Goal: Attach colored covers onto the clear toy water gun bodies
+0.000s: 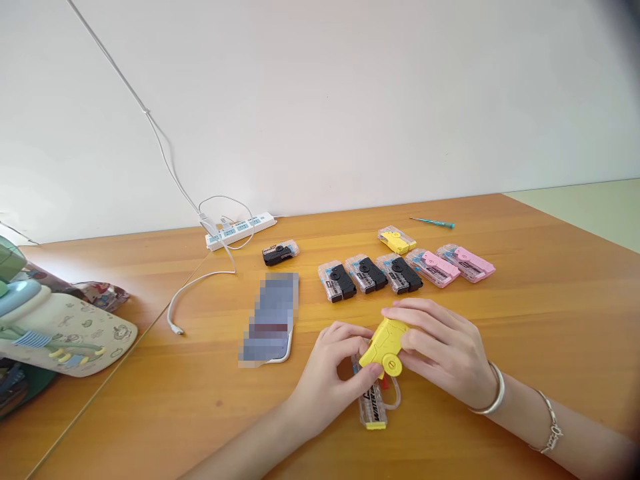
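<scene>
Over the camera I'm watching both my hands clamping the yellow gun (387, 340) above the near table (540, 347), left hand (333, 363) pinching one side, right hand (445, 350) gripping the other. A clear body (371, 407) is showing below; whether it's touching wood, I can't tell. Three black guns (369, 274) and two pink guns (469, 263) are lying beyond.

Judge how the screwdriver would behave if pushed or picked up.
The screwdriver might roll if pushed sideways, as it looks long and slim. It would probably stay stiff when lifted, given its straight shape, and seems likely to be light, being so thin.
</scene>
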{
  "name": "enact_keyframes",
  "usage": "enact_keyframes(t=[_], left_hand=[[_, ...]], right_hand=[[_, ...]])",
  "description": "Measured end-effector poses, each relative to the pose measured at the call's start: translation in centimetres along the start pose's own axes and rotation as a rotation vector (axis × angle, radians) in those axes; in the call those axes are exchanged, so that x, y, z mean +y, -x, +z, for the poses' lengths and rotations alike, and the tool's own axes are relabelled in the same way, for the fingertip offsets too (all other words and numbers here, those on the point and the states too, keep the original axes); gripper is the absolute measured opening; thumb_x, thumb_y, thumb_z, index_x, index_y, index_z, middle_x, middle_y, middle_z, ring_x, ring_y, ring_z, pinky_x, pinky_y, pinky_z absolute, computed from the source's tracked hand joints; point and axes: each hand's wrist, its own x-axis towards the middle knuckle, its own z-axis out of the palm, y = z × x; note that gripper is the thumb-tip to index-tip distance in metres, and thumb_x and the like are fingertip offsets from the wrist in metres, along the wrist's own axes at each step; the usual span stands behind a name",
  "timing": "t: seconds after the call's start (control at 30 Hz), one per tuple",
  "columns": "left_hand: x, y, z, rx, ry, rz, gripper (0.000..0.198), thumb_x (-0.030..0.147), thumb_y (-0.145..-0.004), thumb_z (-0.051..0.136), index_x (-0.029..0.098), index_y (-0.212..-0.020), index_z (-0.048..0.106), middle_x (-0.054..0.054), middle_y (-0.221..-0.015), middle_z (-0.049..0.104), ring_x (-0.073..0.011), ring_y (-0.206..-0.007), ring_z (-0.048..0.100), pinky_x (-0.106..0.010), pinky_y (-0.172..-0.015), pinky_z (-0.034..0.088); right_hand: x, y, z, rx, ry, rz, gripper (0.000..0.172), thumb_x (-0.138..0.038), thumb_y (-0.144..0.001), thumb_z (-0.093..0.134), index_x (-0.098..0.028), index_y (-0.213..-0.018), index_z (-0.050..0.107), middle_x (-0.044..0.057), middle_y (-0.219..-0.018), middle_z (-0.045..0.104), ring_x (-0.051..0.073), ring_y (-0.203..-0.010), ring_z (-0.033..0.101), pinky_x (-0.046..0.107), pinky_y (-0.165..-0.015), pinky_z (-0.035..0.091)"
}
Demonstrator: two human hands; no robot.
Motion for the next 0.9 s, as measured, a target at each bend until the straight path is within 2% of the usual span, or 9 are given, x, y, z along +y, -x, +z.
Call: enact_keyframes(t=[0.1, 0.2, 0.33, 0.43, 0.57, 0.6, 0.67, 0.77, 0.9], left_hand=[[-0.2, 0.0, 0.1, 0.011, 0.022, -0.02, 0.01, 0.026, -0.082, 0.056, 0.021, -0.08, 0.064, -0.002, -0.098, 0.064, -0.0197, -0.094, 0.053, -0.033, -0.089, 0.037], [-0.5, -0.1, 0.1, 0.041, 0.064, -0.038, 0.015, 0.026, -0.085, 0.052, 0.022, -0.088, 0.066, -0.002, -0.093, 0.065, -0.0191, -0.092, 0.053, -0.031, -0.085, 0.039], [-0.8, -0.3, 0.2, 0.092, 0.114, -0.051, 0.021, 0.028, -0.088, 0.048, 0.02, -0.082, 0.066, -0.003, -0.089, 0.065, -0.0184, -0.09, 0.053, -0.029, -0.083, 0.04], [-0.9, -0.3, 0.5, 0.118, 0.113, -0.057, 0.025, 0.031, -0.088, 0.047, 0.018, -0.075, 0.064, -0.003, -0.08, 0.063, -0.0177, -0.084, 0.052, -0.027, -0.079, 0.04], [-1.1, -0.4, 0.8, 0.176, 0.079, -0.066, 0.028, 0.033, -0.087, 0.047, 0.017, -0.068, 0.06, -0.002, -0.072, 0.059, -0.0167, -0.076, 0.049, -0.026, -0.072, 0.04], [-1.1, -0.4, 0.8, 0.197, 0.061, -0.074, 0.029, 0.034, -0.087, 0.047, 0.017, -0.066, 0.058, -0.002, -0.069, 0.058, -0.0165, -0.074, 0.048, -0.026, -0.07, 0.04], [-1.2, -0.4, 0.7, 0.228, 0.017, -0.106, 0.032, 0.035, -0.086, 0.047, 0.017, -0.061, 0.054, -0.001, -0.064, 0.055, -0.0158, -0.069, 0.047, -0.026, -0.066, 0.039], [-1.2, -0.3, 0.6, 0.244, -0.032, -0.174, 0.035, 0.036, -0.086, 0.044, 0.017, -0.059, 0.054, -0.001, -0.061, 0.053, -0.0157, -0.066, 0.046, -0.026, -0.061, 0.038], [-1.3, -0.3, 0.5, 0.299, -0.044, -0.217, 0.032, 0.036, -0.085, 0.044, 0.018, -0.062, 0.058, -0.002, -0.066, 0.055, -0.0166, -0.07, 0.048, -0.026, -0.061, 0.04]], right_hand=[[-0.2, -0.2, 0.1, 0.0, 0.04, 0.06, 0.009, -0.013, -0.08, 0.056, -0.02, -0.075, 0.06, 0.006, -0.101, 0.068, 0.022, -0.097, 0.058, 0.035, -0.079, 0.05], [-0.5, -0.3, 0.2, -0.049, 0.056, 0.095, 0.01, -0.012, -0.077, 0.055, -0.019, -0.079, 0.062, 0.007, -0.107, 0.065, 0.022, -0.098, 0.057, 0.036, -0.082, 0.049], [-1.1, -0.4, 0.1, -0.127, 0.072, 0.116, 0.011, -0.022, -0.077, 0.056, -0.019, -0.085, 0.063, 0.009, -0.114, 0.061, 0.022, -0.098, 0.057, 0.037, -0.083, 0.047], [-1.3, -0.6, 0.1, -0.148, 0.127, 0.128, 0.011, -0.027, -0.079, 0.055, -0.019, -0.082, 0.062, 0.009, -0.112, 0.063, 0.019, -0.089, 0.059, 0.033, -0.077, 0.046], [-1.8, -1.1, 0.5, -0.162, 0.259, 0.086, 0.015, -0.028, -0.082, 0.052, -0.017, -0.077, 0.062, 0.01, -0.109, 0.064, 0.02, -0.085, 0.058, 0.032, -0.076, 0.042], [-2.0, -1.3, 0.7, -0.18, 0.291, 0.074, 0.016, -0.026, -0.082, 0.05, -0.017, -0.075, 0.061, 0.011, -0.104, 0.066, 0.019, -0.082, 0.058, 0.032, -0.075, 0.041], [-2.3, -1.8, 1.1, -0.229, 0.343, 0.057, 0.018, -0.022, -0.081, 0.047, -0.017, -0.068, 0.058, 0.009, -0.082, 0.067, 0.018, -0.07, 0.055, 0.033, -0.071, 0.039], [-2.8, -2.4, 1.9, -0.289, 0.4, 0.054, 0.017, -0.017, -0.075, 0.045, -0.018, -0.061, 0.053, 0.002, -0.052, 0.053, 0.017, -0.054, 0.046, 0.033, -0.063, 0.034], [-3.1, -3.0, 2.6, -0.32, 0.467, 0.027, 0.012, -0.015, -0.071, 0.046, -0.018, -0.06, 0.05, 0.001, -0.049, 0.05, 0.016, -0.05, 0.043, 0.033, -0.06, 0.029]])
